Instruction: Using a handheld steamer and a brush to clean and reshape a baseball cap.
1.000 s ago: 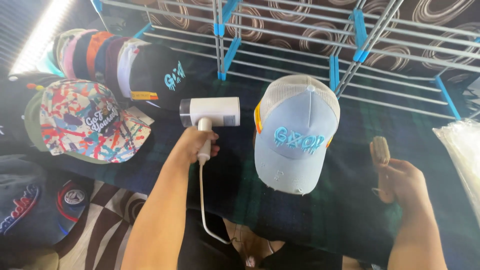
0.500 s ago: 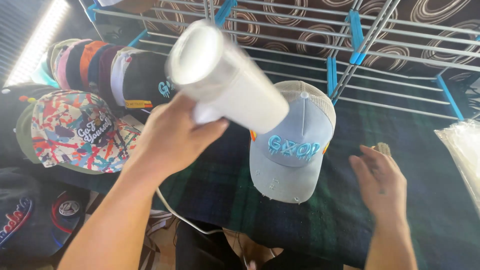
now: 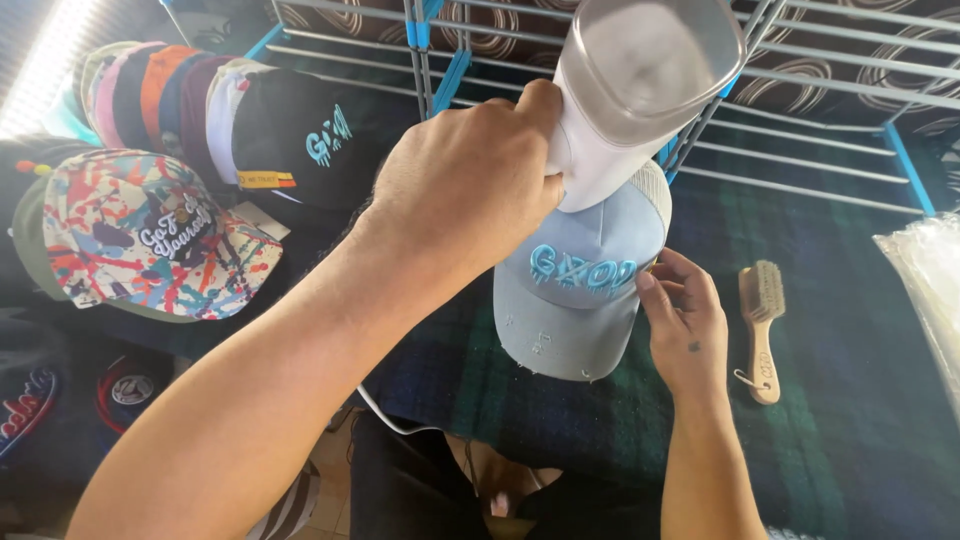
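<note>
My left hand (image 3: 465, 190) grips a white handheld steamer (image 3: 635, 95) and holds it raised close to the camera, above the crown of a light blue cap (image 3: 575, 295) with turquoise raised lettering. The cap lies on a dark green plaid cloth (image 3: 830, 440), brim toward me. My right hand (image 3: 685, 320) touches the cap's right side with its fingertips. A wooden brush (image 3: 762, 330) lies on the cloth just right of that hand, released. The steamer's white cord (image 3: 385, 415) hangs below my left forearm.
A paint-splatter cap (image 3: 150, 235) and a row of stacked caps, the front one black (image 3: 300, 140), sit at the left. More dark caps (image 3: 60, 400) lie lower left. A wire rack with blue joints (image 3: 800, 85) runs behind. Clear plastic bags (image 3: 930, 290) are at the right edge.
My left hand lifted the steamer off the cloth and brought it up over the cap. My right hand put the brush down and moved left onto the cap's side.
</note>
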